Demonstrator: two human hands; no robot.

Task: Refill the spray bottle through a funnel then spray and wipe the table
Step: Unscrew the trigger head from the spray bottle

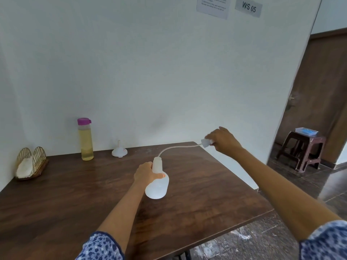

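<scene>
A white translucent spray bottle (157, 184) stands upright near the middle of the dark wooden table (75, 199). My left hand (146, 173) grips its neck. My right hand (222, 140) holds the white spray head (206, 142) up and to the right, over the table's far right corner. Its thin dip tube (174, 148) curves from the head back down into the bottle's open mouth. A small white funnel (119, 151) lies upside down by the wall. Left of it stands a clear bottle of yellowish liquid with a purple cap (85, 139).
A wicker holder with a white cloth (30, 163) sits at the table's far left against the wall. The wall runs along the back edge. To the right, past the table, a brown plastic stool (302, 149) stands on a dark floor before a wooden door.
</scene>
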